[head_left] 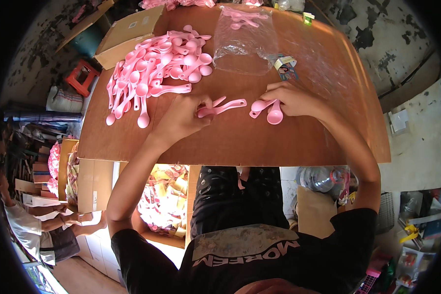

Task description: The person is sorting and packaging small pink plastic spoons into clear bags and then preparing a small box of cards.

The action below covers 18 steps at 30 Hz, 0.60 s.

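My left hand (182, 116) is closed around pink plastic spoons (225, 106), their handles pointing right over the brown table (259, 142). To its right, my right hand (295, 100) is closed on more pink spoons (275, 115), a round bowl hanging below its fingers. The fingers partly cover the spoons in both hands, so I cannot tell exactly how many there are. Just beyond my left hand lies a big heap of the same pink spoons (164, 59). A small printed packet (288, 71) lies beyond my right hand.
A clear plastic bag (245, 46) with pink spoons lies at the table's far side. A cardboard box (130, 34) stands behind the heap. Below the near edge, an open carton (164, 240) holds many small packages. Another person (29, 228) sits at the far left, near a red stool (82, 78).
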Available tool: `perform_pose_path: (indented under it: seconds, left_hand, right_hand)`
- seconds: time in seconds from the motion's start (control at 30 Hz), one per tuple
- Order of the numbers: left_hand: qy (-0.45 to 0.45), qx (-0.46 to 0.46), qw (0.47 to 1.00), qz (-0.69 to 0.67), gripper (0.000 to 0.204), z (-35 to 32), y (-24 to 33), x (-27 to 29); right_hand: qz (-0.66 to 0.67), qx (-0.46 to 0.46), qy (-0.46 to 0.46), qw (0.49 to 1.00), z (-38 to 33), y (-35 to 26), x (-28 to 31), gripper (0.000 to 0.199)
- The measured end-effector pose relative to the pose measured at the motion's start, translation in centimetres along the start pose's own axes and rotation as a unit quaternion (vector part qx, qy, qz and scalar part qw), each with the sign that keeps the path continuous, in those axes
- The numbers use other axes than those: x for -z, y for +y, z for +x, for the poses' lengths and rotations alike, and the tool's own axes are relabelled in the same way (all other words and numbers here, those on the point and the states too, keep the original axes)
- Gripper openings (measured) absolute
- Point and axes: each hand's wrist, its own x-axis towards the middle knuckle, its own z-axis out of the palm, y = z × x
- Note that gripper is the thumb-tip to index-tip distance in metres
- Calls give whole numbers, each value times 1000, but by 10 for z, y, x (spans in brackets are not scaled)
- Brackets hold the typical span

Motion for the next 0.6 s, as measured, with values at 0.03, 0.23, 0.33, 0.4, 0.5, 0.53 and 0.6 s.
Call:
perform_pose_path:
  seconds: [0.03,0.23,0.33,0.4,0.5,0.53,0.6]
  left_hand:
    - [15,10,1000,-12,15,-2,1,1]
    - [87,15,994,-58,15,-26,-15,22]
    - [165,46,981,-93,13,-37,-29,42]
    - [211,101,971,-45,8,-33,-28,71]
    - [306,91,948,15,17,-14,-63,112]
    - [328,92,939,40,19,-4,-76,123]
    - [345,112,930,55,25,16,-89,134]
  right_hand:
    - [-15,-5,-2,1000,-2,4,-3,26]
    - [44,10,-21,999,20,-13,9,12]
    - [212,-81,23,974,55,-31,13,16]
    - [306,-17,101,947,91,-46,21,19]
    - [391,-48,39,918,152,-70,56,30]
    - [381,-111,114,911,180,-65,48,32]
    - [355,-172,27,918,228,-44,59,34]
